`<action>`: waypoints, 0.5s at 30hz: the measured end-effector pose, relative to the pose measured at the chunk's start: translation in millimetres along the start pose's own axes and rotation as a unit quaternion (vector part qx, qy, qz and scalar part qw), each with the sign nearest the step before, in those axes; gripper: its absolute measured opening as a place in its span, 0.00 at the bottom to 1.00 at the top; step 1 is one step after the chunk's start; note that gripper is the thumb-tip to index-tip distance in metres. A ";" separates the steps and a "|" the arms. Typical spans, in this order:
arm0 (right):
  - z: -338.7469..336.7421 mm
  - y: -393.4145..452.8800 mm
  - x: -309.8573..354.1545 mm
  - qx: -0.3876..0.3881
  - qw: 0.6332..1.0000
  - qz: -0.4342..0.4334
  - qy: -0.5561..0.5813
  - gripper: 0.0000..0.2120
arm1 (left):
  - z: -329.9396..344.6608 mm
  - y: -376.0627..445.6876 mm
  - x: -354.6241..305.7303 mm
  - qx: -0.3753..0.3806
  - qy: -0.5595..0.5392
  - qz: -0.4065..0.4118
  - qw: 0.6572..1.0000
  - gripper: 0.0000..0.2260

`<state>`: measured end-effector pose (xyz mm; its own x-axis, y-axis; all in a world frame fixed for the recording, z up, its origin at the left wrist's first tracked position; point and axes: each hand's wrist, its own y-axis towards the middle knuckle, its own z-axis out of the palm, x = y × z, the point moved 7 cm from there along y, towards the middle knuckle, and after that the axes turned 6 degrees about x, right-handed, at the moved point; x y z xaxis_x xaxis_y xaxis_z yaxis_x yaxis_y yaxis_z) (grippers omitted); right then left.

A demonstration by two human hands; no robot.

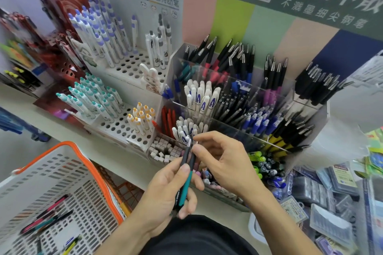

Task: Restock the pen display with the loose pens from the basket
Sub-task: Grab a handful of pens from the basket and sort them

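Both hands [192,174] pinch teal pens [186,180] before the crowded display [248,97], basket [87,163] left.

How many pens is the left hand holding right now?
2: a teal-grip pen and a dark pen beside it, both in the left hand; the right hand pinches their tips. More may be hidden.

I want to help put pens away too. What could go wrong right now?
The left hand grips several pens in one bunch while the right hand pinches their tips; one might slip and fall. The clear display has many similar compartments, so a pen could easily land with the wrong kind.
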<state>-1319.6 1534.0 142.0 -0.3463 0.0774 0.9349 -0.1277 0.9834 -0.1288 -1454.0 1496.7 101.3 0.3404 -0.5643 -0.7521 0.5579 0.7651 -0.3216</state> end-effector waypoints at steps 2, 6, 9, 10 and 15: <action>-4.2 0.6 -0.2 0.004 1.000 0.005 0.006 0.05 | 4.1 0.2 -1.8 0.016 -0.001 0.006 1.000 0.11; -21.7 2.6 15.2 -0.040 0.998 -0.028 0.044 0.04 | 3.3 2.1 -6.2 0.010 -0.005 0.008 1.000 0.12; -47.5 4.6 47.9 -0.111 0.986 -0.110 0.066 0.05 | -6.9 4.1 -5.4 -0.027 -0.026 -0.001 0.999 0.12; -58.6 4.7 61.8 -0.145 0.976 -0.148 0.068 0.05 | -10.3 5.3 -4.5 -0.036 -0.033 -0.003 0.999 0.13; -103.6 9.1 142.7 -0.331 0.869 -0.366 -0.011 0.06 | -15.6 8.3 -10.3 -0.056 -0.057 0.010 0.997 0.18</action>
<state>-1273.9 1570.9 308.5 -0.4160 -0.6058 0.6782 0.2397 0.6463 0.7244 -1464.7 1513.7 97.4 0.4376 -0.5755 -0.6908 0.4648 0.8025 -0.3742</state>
